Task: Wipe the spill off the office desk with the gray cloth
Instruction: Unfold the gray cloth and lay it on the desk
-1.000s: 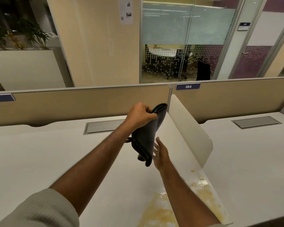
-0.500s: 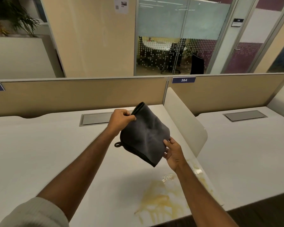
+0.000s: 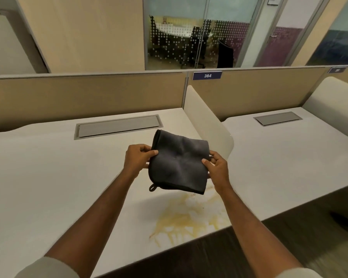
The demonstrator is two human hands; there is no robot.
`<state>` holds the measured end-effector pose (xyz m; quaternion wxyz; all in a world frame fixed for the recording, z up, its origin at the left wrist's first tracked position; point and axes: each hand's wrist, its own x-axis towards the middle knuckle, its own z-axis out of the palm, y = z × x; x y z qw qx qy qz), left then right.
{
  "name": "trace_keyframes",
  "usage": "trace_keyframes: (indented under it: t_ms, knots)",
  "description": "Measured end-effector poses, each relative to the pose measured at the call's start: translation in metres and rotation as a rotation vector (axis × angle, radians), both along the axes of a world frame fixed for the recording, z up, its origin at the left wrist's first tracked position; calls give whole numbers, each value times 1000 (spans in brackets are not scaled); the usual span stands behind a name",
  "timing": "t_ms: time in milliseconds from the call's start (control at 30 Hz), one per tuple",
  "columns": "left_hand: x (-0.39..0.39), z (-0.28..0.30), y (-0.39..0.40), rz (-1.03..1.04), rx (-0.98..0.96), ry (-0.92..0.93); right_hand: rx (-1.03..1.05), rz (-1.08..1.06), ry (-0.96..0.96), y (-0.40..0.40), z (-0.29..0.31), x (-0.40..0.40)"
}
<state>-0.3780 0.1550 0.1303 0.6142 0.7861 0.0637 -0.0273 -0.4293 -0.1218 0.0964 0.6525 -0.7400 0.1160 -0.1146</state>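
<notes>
The left hand (image 3: 138, 157) pinches the cloth's (image 3: 179, 163) left edge and the right hand (image 3: 217, 167) pinches its right edge, holding it folded and spread flat in the air above the counter (image 3: 48, 177); it is dark gray, plush, with a small loop at its lower corner, just beyond the yellow spill (image 3: 189, 219) near the front edge

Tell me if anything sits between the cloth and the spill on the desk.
Nothing visible does. Both the left hand and the right hand hold the cloth in the air just beyond the spill, and the desk between them is bare. The divider stands off to the right, beyond the spill.
</notes>
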Motion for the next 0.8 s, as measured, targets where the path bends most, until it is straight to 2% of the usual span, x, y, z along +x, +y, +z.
trace_keyframes:
  t_ms: [100, 200, 533, 633, 800]
  knots:
    - [-15, -15, -17, 22, 1, 36, -165, -13, 12, -16, -11, 0]
    - [-35, -35, -49, 92, 2, 97, -273, 94, 70, -50, -27, -1]
    - [-86, -93, -109, 219, -45, 281, -344, 208, 256, -105, -70, -7]
    - [-89, -103, -122, 259, 18, 299, -371, 240, 274, -115, -81, -6]
    - [-98, -114, -129, 304, 249, 364, -473, 303, 293, -122, -93, -13]
